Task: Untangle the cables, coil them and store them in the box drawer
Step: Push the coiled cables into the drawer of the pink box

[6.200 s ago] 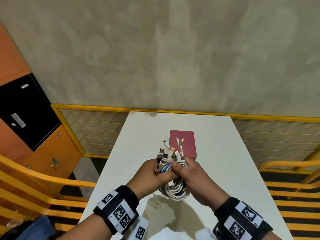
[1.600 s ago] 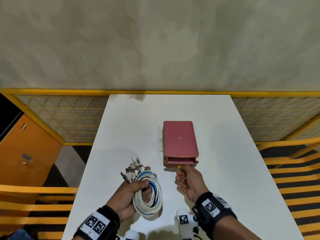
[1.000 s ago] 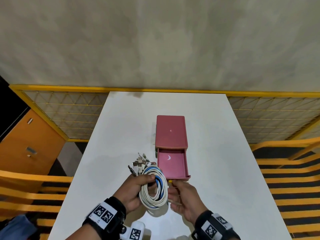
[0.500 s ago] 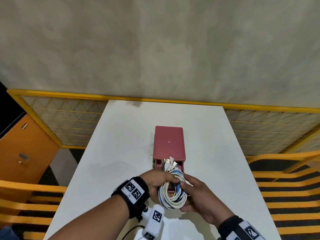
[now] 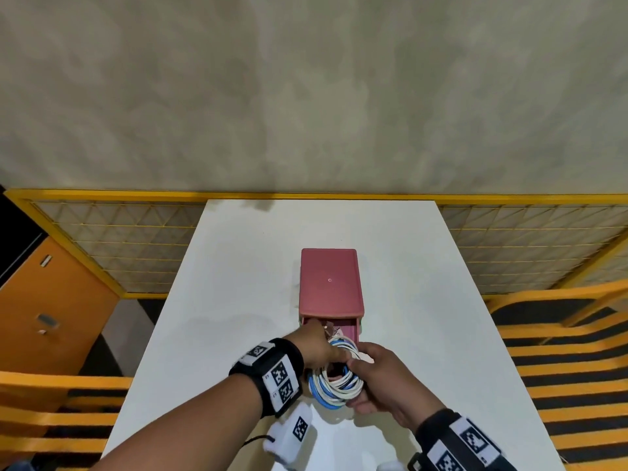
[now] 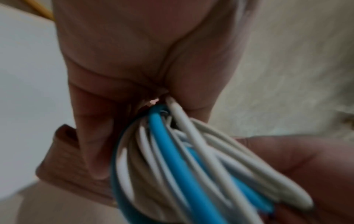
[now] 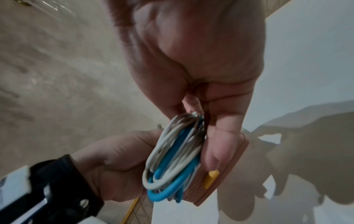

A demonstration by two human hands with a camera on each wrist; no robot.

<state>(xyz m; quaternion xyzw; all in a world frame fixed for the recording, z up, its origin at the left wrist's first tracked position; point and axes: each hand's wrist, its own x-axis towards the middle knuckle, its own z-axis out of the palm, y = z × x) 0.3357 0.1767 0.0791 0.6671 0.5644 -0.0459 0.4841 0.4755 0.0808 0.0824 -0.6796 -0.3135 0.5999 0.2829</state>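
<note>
Lowered into drawer (image 5: 350, 329), cables (image 5: 334, 385) sit between both hands' fingers (image 7: 216, 145).

bare forearms, banded wrists

each wrist wears a black band (image 5: 272, 372) carrying white plates printed with black square-code markers; a white camera block (image 5: 289, 435) with one more marker hangs under the left band.

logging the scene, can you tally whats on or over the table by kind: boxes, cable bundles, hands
pink drawer box: 1
coiled bundle of white and blue cables: 1, single cables in it too overlapped to count
hands: 2, left hand and right hand, both on the bundle
total: 4
</note>
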